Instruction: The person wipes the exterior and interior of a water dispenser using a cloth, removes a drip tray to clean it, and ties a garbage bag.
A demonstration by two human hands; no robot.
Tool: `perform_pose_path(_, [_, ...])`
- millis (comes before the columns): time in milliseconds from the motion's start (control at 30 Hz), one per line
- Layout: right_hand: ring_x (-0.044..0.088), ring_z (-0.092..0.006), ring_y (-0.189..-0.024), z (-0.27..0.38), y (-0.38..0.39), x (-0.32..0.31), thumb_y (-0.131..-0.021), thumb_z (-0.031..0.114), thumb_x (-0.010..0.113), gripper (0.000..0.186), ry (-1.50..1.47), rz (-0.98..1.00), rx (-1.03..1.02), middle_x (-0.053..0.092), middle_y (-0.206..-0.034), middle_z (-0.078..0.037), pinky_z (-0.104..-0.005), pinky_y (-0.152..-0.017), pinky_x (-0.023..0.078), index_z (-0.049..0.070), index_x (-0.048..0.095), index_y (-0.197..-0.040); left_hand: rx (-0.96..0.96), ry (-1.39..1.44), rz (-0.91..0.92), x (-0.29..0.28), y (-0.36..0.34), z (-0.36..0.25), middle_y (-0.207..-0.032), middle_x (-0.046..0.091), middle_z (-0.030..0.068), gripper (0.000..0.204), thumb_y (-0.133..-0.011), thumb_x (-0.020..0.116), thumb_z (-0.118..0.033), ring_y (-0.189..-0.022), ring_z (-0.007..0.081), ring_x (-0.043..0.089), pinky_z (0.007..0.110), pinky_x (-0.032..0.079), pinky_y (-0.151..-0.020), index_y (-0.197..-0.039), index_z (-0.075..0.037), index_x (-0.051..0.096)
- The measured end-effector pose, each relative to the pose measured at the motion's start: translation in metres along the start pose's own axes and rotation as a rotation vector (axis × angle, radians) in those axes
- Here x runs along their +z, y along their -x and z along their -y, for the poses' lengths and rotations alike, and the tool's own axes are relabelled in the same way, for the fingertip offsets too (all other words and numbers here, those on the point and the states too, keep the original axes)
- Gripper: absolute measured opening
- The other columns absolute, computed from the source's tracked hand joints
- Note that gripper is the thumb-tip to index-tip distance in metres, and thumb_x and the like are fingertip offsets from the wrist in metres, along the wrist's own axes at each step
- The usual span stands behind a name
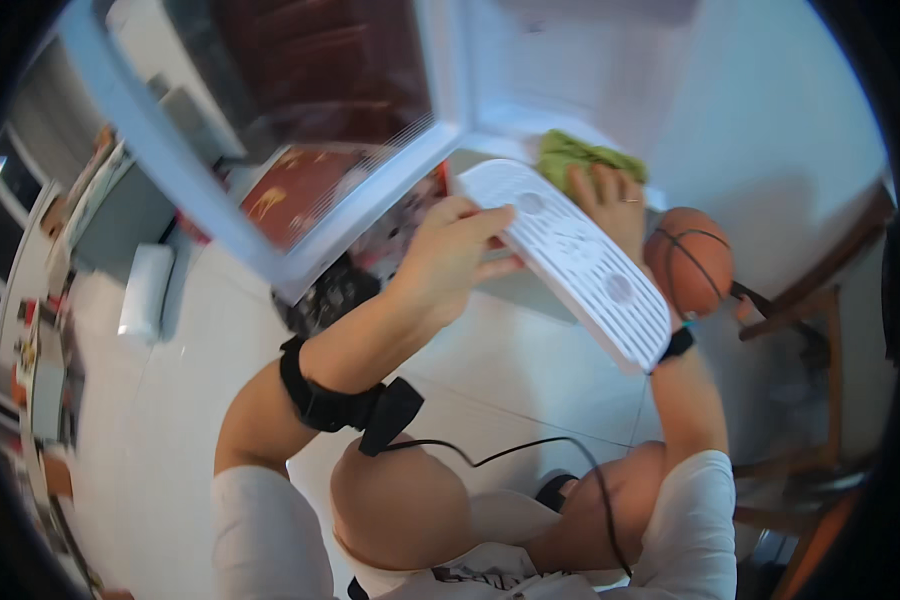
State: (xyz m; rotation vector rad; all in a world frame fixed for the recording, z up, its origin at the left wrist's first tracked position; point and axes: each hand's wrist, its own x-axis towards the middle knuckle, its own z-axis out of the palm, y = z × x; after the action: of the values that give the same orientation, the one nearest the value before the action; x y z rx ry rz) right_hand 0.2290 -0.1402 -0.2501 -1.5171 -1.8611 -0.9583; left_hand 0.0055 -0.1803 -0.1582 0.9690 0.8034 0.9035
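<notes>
My left hand (448,258) grips a white slotted plastic drip tray (580,262) by its upper left edge, thumb over the top. The tray is tilted and held up in the air, with two round marks among its slots. Behind its far side, my right hand (610,205) has its fingers bent over a crumpled green cloth (575,155). The cloth rests at the bottom of a white, box-like interior (580,70). Part of my right hand and wrist is hidden by the tray.
A white-framed glass door (355,215) stands ajar at upper left. A basketball (688,262) sits right of my right wrist, near a wooden chair (830,380). Dark bags (330,295) lie under the door. A black cable (530,443) runs from my left forearm strap across my knees.
</notes>
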Motion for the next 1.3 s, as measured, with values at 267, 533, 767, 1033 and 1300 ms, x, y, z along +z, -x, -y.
perform_pose_path(267, [0.041, -0.0329, -0.112, -0.015, 0.008, -0.003, -0.072, 0.008, 0.064, 0.060, 0.052, 0.057, 0.026, 0.046, -0.123, -0.009, -0.0477, -0.094, 0.032, 0.020, 0.046, -0.128, -0.230, -0.037, 0.140, -0.039, 0.014, 0.013, -0.104, 0.056, 0.0121, 0.025, -0.086, 0.058, -0.013, -0.096, 0.0213, 0.056, 0.040, 0.049, -0.086, -0.104, 0.002, 0.051])
perform_pose_path(533, [0.039, -0.0336, -0.114, -0.035, 0.015, 0.008, -0.075, 0.006, 0.064, 0.063, 0.110, 0.077, 0.028, 0.044, -0.126, -0.008, -0.0482, -0.093, 0.032, 0.020, 0.041, -0.132, -0.336, -0.003, 0.035, -0.102, 0.000, 0.064, -0.107, 0.054, 0.0140, 0.032, -0.085, 0.058, -0.011, -0.096, 0.0251, 0.056, 0.042, 0.049, -0.087, -0.111, 0.005, 0.048])
perform_pose_path(767, [0.039, -0.0329, -0.115, -0.044, 0.015, 0.014, -0.077, 0.009, 0.063, 0.063, 0.173, 0.059, 0.031, 0.043, -0.127, -0.007, -0.0472, -0.095, 0.031, 0.023, 0.040, -0.134, -0.222, 0.108, -0.309, -0.185, 0.000, 0.076, -0.104, 0.056, 0.0168, 0.024, -0.087, 0.053, -0.008, -0.094, 0.0284, 0.059, 0.043, 0.052, -0.083, -0.107, 0.005, 0.050])
perform_pose_path(1033, [0.040, -0.0344, -0.114, -0.039, 0.007, 0.005, -0.080, 0.012, 0.061, 0.058, 0.163, 0.054, -0.028, 0.043, -0.128, -0.008, -0.0472, -0.095, 0.033, 0.021, 0.040, -0.134, 0.184, 0.182, -0.576, -0.318, 0.007, 0.043, -0.092, 0.060, 0.0141, 0.019, -0.088, 0.051, -0.008, -0.080, 0.0218, 0.062, 0.034, 0.056, -0.068, -0.101, 0.006, 0.052])
perform_pose_path(1300, [0.040, -0.0348, -0.114, -0.043, 0.010, 0.007, -0.084, 0.014, 0.056, 0.052, 0.194, 0.065, -0.037, 0.043, -0.128, -0.009, -0.0465, -0.093, 0.035, 0.017, 0.040, -0.134, 0.397, -0.069, -0.902, -0.373, -0.007, 0.020, -0.089, 0.055, 0.0091, 0.015, -0.084, 0.057, -0.008, -0.080, 0.0187, 0.058, 0.035, 0.056, -0.072, -0.081, -0.004, 0.044])
